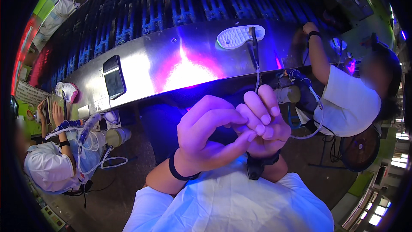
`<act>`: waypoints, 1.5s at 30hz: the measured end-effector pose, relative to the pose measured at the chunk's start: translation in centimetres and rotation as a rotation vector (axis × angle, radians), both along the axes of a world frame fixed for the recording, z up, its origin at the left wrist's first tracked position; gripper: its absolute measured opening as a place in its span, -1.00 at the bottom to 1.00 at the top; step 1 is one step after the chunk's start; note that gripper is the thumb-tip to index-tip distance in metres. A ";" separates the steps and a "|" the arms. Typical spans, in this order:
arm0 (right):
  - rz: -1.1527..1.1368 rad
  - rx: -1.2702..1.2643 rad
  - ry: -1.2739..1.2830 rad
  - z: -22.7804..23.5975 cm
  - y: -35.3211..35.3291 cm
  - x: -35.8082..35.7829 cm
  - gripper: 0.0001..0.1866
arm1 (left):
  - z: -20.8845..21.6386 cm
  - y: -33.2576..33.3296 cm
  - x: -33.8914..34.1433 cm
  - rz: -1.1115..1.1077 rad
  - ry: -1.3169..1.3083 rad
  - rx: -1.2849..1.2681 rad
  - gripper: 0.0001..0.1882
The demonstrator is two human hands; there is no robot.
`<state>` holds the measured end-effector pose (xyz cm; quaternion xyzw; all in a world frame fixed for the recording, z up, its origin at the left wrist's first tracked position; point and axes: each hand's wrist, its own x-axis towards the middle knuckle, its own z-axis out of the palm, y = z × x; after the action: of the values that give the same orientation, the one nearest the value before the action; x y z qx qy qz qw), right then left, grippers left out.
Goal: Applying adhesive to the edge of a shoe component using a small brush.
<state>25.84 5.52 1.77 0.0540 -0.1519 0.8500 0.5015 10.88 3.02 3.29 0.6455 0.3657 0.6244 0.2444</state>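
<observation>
The left hand (210, 133) and right hand (266, 124) met in front of the person's chest, just short of the near edge of the bench. The left hand was arched, its thumb and fingertips drawn together against the fingers of the right hand, which were curled in toward the palm. Whether anything small was pinched between them could not be told. A thin dark band (176, 169) circled the left wrist, and a thicker black strap (256, 167) was on the right one.

Beyond the hands, on the metal bench (146, 66), a white shoe sole (236, 38) lay with its ridged face up. A dark-handled brush (255, 45) lay across its right end, a pale cord (258, 75) running from the handle down behind the right hand. Well to the left, a phone (113, 77) lay near the bench's front edge.

Dark rollers (171, 4) stretched behind the bench. On the right, a co-worker (349, 101) in white reached an arm toward the bench; on the left, another person (49, 165) had both hands raised near a white and pink shoe part (66, 92).
</observation>
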 end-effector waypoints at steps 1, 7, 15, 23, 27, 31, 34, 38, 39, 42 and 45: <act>0.009 0.000 0.012 0.0 0.1 0.0 -0.59 | 0.0 0.0 0.0 -0.009 -0.010 -0.011 -0.62; 0.032 0.014 0.046 -0.4 0.4 -0.1 -0.59 | -0.2 0.2 -0.1 -0.027 -0.014 -0.014 -0.61; -0.028 0.098 -0.125 -0.3 1.5 -0.5 -0.72 | -1.2 0.8 0.8 0.102 -0.176 -0.105 -0.71; -0.078 0.129 -0.685 -4.4 6.6 -6.5 -0.36 | -8.9 6.5 -0.6 0.184 0.126 -0.308 -0.15; -0.047 0.349 -0.845 -5.0 8.7 -7.6 -0.25 | -5.6 7.4 -0.7 0.064 -0.202 -0.438 -0.11; -0.348 0.730 -1.016 -4.8 10.7 -8.8 -0.22 | -5.4 8.7 -1.2 0.101 -0.186 -0.379 -0.06; -0.262 0.633 -0.973 -4.7 12.6 -8.3 -0.17 | -3.3 9.2 -0.5 0.095 -0.070 -0.435 -0.07; -0.306 0.739 -1.111 -1.5 12.9 -5.4 -0.15 | 9.8 9.0 1.4 0.217 0.288 -1.025 -0.03; -0.309 0.757 -1.116 -1.8 13.3 -5.0 -0.14 | 8.6 9.5 1.2 0.192 0.252 -0.850 -0.03; -0.410 0.799 -1.161 -0.6 12.6 -4.6 -0.16 | 1.4 9.4 0.7 0.103 0.129 -0.368 -0.01; -0.229 0.668 -1.168 -1.3 13.0 -4.7 -0.25 | -1.5 9.8 0.2 0.048 -0.030 -0.390 -0.14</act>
<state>21.18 18.55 0.47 -0.2779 -0.6566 0.5888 0.3807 11.05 12.78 1.74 0.5676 0.4914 0.5569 0.3552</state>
